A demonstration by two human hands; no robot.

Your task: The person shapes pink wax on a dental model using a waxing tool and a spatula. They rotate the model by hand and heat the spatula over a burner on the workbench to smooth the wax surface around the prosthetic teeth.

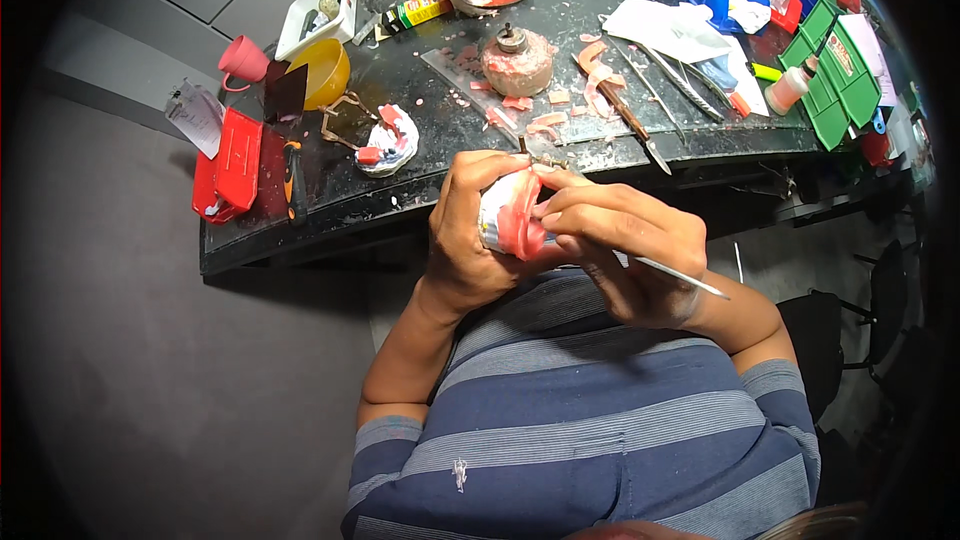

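Just off the bench's near edge, my left hand is wrapped round a white plaster dental model with pink wax built up on its right side. In my right hand is a slim metal carving tool, gripped like a pen. Its rear end sticks out to the lower right; the working tip is hidden by my fingers at the wax. A second plaster model with pink wax pieces rests on the bench to the left, against a wire-like metal frame.
Beyond my hands stands a wax-spattered burner, among pink wax scraps. A wax knife lies right of it. Red boxes, a yellow bowl and an orange-handled tool are left; green bins stand right.
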